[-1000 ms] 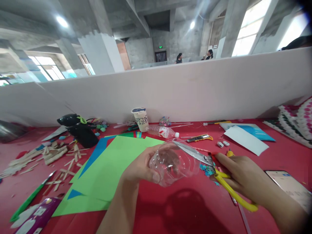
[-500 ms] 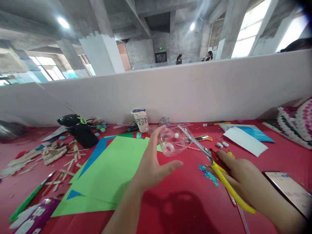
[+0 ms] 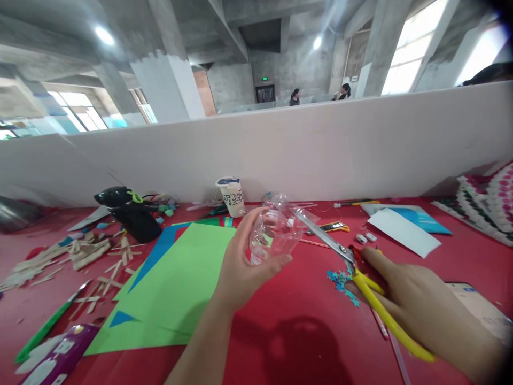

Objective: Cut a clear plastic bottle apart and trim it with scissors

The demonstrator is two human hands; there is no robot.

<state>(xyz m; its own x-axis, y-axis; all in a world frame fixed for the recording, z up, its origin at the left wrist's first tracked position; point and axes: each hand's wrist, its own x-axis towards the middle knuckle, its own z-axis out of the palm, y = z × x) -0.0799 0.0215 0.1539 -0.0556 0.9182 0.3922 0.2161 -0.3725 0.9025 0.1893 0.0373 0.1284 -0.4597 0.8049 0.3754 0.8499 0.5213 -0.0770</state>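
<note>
My left hand point(image 3: 244, 262) is closed round a clear plastic bottle piece point(image 3: 276, 235), thumb on the near side and fingers on the far side. In my right hand point(image 3: 396, 289) is a pair of scissors point(image 3: 371, 297) with yellow and red handles. The metal blades reach up and left to the edge of the clear plastic, where a thin flap stands out beside them. Whether plastic lies between the blades I cannot tell. Small blue stars point(image 3: 344, 286) lie on the red table just left of the scissor handles.
Green paper sheets point(image 3: 180, 278) lie to the left, near wooden sticks point(image 3: 90, 254) and a black bottle point(image 3: 136, 216). A paper cup point(image 3: 232, 198) stands by the white partition point(image 3: 264, 155). A utility knife point(image 3: 331, 228) and a phone point(image 3: 476, 305) are on the right.
The plastic piece has turned and moved slightly left in my left hand, whose thumb now lies against it. My right hand and the scissors have shifted slightly right and down.
</note>
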